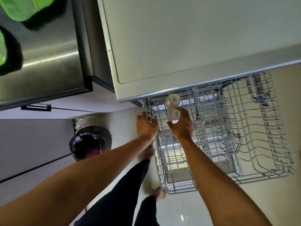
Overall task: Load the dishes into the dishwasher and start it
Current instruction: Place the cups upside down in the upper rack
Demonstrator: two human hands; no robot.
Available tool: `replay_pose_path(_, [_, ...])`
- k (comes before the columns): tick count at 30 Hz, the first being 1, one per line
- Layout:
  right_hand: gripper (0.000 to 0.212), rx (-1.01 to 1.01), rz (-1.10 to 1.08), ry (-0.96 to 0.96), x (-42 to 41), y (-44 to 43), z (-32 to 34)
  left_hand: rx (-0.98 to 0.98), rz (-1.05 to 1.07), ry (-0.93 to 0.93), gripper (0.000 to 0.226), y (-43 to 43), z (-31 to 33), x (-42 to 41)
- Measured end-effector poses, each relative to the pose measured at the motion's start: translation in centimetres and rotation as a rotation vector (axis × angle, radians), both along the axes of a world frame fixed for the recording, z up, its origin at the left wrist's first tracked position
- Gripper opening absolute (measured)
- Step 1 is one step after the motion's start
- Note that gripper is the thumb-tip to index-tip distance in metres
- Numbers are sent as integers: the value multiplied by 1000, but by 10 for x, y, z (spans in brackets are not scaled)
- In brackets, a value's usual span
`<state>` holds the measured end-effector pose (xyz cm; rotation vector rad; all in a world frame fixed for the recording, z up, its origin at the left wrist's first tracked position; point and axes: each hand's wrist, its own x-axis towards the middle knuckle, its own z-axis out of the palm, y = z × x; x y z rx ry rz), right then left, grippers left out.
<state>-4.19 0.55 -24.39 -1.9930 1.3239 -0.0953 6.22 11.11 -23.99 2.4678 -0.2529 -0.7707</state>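
Observation:
The dishwasher's upper wire rack (pixel 244 144) is pulled out from under the grey dishwasher top (pixel 179 46). A white cup (pixel 173 100) with a red logo stands upside down at the rack's back left corner. My right hand (pixel 181 126) grips a second white cup (pixel 173 115), also upside down, right in front of the first; the two cups nearly touch. My left hand (pixel 146 126) holds the rack's left edge near its rail. Below the upper rack, the lower rack (pixel 175 178) shows through the wires.
A bin lined with a black bag (pixel 90 142) stands on the floor to the left. A steel counter (pixel 40 54) with green items (pixel 24 7) lies at the upper left, above cabinet fronts (pixel 32 144). My bare feet (pixel 160 194) stand on the pale floor beside the racks.

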Motion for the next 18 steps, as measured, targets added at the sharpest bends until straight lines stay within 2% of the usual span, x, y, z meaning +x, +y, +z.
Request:
replay_pose_path(8, [57,-48,57,51,-1,-3,-14,-19,-14,-16,27,1,-3,0])
replay_pose_path(12, [71,50,35,29,-5,-5,-14,-26,4,6,29,1,-2,0])
replay_pose_path(18, [96,240,-195,-106,-14,-2,-22,-30,-24,-13,28,1,-2,0])
